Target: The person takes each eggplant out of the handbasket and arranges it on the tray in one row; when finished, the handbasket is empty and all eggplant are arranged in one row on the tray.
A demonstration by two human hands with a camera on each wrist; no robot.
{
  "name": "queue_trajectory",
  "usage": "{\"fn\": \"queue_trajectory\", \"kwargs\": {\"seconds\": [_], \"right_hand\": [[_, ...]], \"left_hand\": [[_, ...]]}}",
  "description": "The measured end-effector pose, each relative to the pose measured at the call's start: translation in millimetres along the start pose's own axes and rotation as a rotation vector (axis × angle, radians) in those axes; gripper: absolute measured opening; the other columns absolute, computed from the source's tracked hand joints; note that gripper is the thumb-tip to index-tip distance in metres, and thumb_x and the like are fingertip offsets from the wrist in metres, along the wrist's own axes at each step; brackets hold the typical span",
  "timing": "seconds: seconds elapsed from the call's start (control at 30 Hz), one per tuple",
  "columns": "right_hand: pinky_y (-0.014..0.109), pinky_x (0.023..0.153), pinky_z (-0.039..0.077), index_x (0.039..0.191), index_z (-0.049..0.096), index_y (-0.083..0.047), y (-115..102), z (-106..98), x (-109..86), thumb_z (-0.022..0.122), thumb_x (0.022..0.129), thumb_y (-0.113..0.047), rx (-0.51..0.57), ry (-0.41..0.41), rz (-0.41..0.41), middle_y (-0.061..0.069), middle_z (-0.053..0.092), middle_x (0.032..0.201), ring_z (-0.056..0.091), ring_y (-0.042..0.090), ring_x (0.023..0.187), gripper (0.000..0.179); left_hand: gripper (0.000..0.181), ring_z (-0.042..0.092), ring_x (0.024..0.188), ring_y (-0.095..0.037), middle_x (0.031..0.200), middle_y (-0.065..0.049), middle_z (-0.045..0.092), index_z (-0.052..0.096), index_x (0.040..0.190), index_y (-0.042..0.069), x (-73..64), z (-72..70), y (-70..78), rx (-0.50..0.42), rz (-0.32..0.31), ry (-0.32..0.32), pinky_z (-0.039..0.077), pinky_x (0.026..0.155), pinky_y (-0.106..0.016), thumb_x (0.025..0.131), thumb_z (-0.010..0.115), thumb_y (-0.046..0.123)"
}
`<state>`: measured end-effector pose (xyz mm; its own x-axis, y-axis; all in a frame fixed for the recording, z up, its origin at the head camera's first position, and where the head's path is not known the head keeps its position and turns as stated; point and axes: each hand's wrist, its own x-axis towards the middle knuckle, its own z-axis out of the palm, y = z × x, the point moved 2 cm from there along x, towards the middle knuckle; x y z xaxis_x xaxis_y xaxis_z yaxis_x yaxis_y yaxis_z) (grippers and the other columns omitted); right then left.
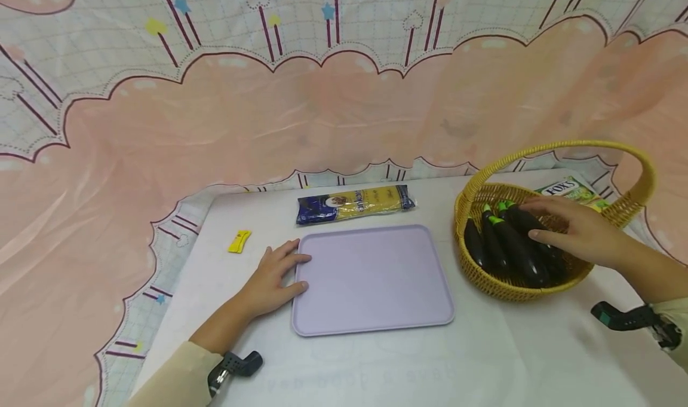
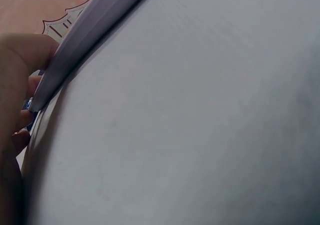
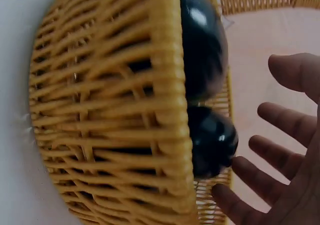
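Observation:
My left hand [image 1: 272, 277] rests on the left edge of a pale lilac tray [image 1: 371, 281], fingers spread over its rim. The left wrist view shows the thumb and fingers against the tray's raised edge [image 2: 85, 40]. Over a yellow wicker basket [image 1: 497, 284], my right hand [image 1: 583, 228] hovers with fingers extended and apart. Several dark eggplants [image 1: 518, 248] with green stems lie in that basket. From the right wrist, two glossy eggplant ends [image 3: 212, 142] show above the woven rim, with the fingertips [image 3: 245, 167] close to the lower one and the palm holding nothing.
Behind the tray lies a blue and yellow plastic packet [image 1: 355, 204]. A small yellow wrapped piece [image 1: 239, 241] sits left of it. The basket's tall handle [image 1: 570, 144] arches over its top, and a green FOX'S packet [image 1: 572, 190] is partly hidden behind. Patterned cloth [image 1: 322, 114] hangs at the back.

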<state>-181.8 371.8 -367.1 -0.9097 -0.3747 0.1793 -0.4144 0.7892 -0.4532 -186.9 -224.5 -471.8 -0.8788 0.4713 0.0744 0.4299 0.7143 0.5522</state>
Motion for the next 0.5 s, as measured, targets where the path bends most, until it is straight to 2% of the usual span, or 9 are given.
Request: {"fn": "queue_trajectory", "kwargs": {"seconds": [0.13,0.2,0.3,0.43,0.5], "right_hand": [[0.068,0.094,0.054,0.150,0.055,-0.005,8,-2,0.4,0.074,0.101,-0.016,0.061,-0.090,0.098,0.026,0.057,0.147,0.057,0.050,0.126,0.054],[0.056,0.089,0.059,0.153,0.052,-0.005,11,-3,1.6,0.071,0.103,-0.019,0.087,-0.141,0.160,0.028,0.055,0.149,0.059,0.051,0.125,0.055],[0.052,0.087,0.062,0.157,0.047,-0.004,14,-4,3.1,0.069,0.105,-0.022,0.148,-0.210,0.244,0.033,0.054,0.148,0.059,0.054,0.126,0.059],[0.051,0.085,0.064,0.157,0.045,-0.002,15,-3,4.2,0.070,0.104,-0.024,0.166,-0.261,0.292,0.035,0.057,0.142,0.062,0.052,0.123,0.062],[0.046,0.085,0.064,0.157,0.045,-0.002,15,-2,5.1,0.071,0.104,-0.025,0.169,-0.280,0.294,0.035,0.056,0.144,0.061,0.053,0.124,0.064]], "left_hand": [[0.056,0.028,0.159,-0.042,0.170,-0.020,0.036,0.064,0.146,0.017,0.8,-0.1,-2.2,0.001,-0.002,-0.010,0.001,0.127,-0.072,0.095,0.078,0.036],[0.057,0.026,0.160,-0.043,0.170,-0.019,0.036,0.064,0.147,0.017,1.7,-1.1,-2.4,-0.002,-0.011,-0.023,0.000,0.128,-0.071,0.096,0.078,0.038],[0.059,0.022,0.161,-0.042,0.171,-0.018,0.036,0.063,0.148,0.017,3.4,-3.4,-1.9,-0.011,-0.032,-0.046,-0.001,0.129,-0.069,0.095,0.078,0.041],[0.063,0.020,0.162,-0.041,0.171,-0.016,0.035,0.063,0.148,0.017,4.9,-6.0,-1.6,-0.031,-0.072,-0.069,-0.002,0.130,-0.066,0.093,0.082,0.041],[0.065,0.020,0.162,-0.041,0.171,-0.015,0.035,0.063,0.148,0.017,4.9,-6.8,-2.1,-0.038,-0.089,-0.073,-0.002,0.130,-0.065,0.091,0.084,0.042]]}}
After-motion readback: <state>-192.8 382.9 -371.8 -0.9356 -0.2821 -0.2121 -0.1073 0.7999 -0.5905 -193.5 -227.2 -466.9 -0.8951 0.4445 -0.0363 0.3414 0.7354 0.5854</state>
